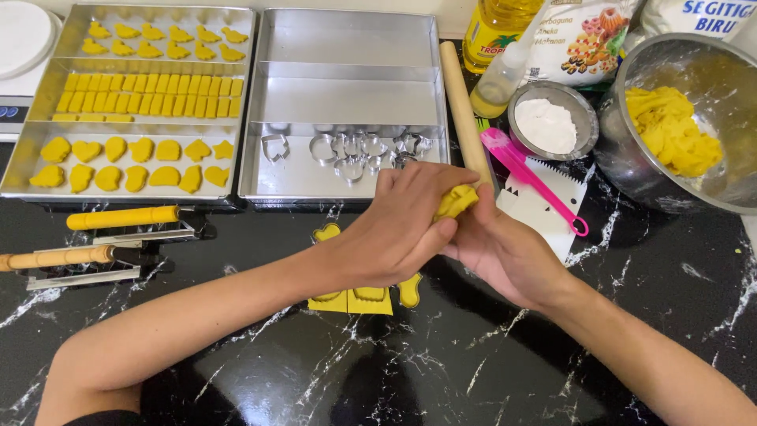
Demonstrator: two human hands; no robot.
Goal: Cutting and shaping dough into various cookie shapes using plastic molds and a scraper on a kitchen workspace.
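My left hand (398, 225) and my right hand (505, 252) meet over the black marble counter, both closed around a lump of yellow dough (456, 201) pressed between their fingers. Under my left wrist lie several cut yellow dough pieces (371, 298) flat on the counter, and a heart-shaped piece (326, 232) sits just left of my left hand. Metal cookie cutters (355, 150) lie in the near compartment of the right-hand steel tray (347, 47), just beyond my hands.
A left steel tray (24, 170) holds rows of shaped yellow cookies. A wooden rolling pin (464, 110), pink spatula (536, 177), white scraper (552, 209), flour bowl (552, 122), oil bottle (493, 31) and a big steel bowl (631, 87) of dough stand right. Two yellow-handled scrapers (118, 237) lie left.
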